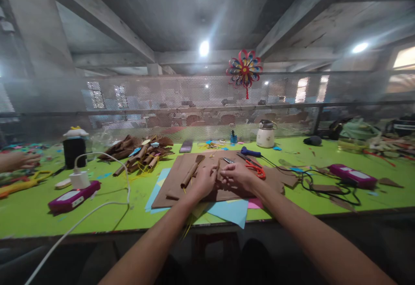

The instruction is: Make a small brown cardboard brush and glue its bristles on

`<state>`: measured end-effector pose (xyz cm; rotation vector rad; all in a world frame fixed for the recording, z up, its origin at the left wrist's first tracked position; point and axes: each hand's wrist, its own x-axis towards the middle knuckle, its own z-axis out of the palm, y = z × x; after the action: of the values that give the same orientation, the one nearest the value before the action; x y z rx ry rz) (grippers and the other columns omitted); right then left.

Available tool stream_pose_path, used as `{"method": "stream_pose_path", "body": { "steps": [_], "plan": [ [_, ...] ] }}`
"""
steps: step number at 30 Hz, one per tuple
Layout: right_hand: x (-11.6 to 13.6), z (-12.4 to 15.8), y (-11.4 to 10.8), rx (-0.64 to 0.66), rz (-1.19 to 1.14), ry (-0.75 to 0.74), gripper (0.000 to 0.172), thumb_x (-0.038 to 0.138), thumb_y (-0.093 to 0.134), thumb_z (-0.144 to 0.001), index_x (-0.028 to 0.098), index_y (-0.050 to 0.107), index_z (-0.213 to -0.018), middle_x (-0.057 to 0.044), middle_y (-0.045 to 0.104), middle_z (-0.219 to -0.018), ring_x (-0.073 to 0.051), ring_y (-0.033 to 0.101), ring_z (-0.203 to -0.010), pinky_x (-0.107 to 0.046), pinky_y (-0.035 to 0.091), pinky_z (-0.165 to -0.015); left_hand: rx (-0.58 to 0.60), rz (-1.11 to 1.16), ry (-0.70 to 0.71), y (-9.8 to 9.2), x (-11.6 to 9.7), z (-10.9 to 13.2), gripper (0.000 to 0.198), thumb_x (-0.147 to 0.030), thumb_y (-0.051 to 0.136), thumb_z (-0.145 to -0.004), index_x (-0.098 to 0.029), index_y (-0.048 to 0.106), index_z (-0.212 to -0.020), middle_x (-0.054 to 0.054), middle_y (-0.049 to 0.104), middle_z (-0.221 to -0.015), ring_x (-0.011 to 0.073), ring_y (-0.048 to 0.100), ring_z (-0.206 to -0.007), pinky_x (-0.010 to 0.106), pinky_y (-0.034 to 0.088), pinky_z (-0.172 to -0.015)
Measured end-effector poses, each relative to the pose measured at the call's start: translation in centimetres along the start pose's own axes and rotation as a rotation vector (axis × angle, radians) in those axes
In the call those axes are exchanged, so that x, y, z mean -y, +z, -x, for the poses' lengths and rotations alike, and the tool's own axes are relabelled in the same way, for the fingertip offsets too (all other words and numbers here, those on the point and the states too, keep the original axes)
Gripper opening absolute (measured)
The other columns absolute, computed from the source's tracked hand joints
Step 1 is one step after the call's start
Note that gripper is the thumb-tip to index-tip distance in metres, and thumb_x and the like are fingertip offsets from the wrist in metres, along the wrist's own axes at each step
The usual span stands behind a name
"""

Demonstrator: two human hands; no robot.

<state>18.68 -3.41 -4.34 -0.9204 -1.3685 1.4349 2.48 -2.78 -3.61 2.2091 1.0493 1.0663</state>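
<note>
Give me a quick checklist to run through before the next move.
1. Left hand and right hand both over the cardboard: ok.
2. Small brown piece firmly gripped: cannot tell, the fingers hide most of the contact.
3. Red-handled scissors set down, out of both hands: ok, just beyond the right hand.
4. Brown roll lying on the cardboard: ok, left of the left hand.
5. Black cable laid out straight: not ok, looped at right.
6. Blue-handled tool unpowered: cannot tell.
</note>
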Motion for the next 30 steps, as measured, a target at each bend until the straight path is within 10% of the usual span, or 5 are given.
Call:
{"method": "stream_pose_path", "body": {
  "steps": [30],
  "plan": [
    [-0.33,-0.28,-0.35,-0.089,0.152,-0.055,0.013,0.025,0.068,-0.062,0.014,0.061,-0.063,0.003,0.053,-0.046,-0.006,0.042,-0.037,-0.019,0.026,-0.038,0.054,0.056,0.014,0.20,-0.29,0.15,0.024,-0.025,0.048,-0.081,-0.017,0.064,-0.096,0.006,0.069,-0.072,0.0159,0.062,-0.058,0.025,0.049,-0.054]
  ]
}}
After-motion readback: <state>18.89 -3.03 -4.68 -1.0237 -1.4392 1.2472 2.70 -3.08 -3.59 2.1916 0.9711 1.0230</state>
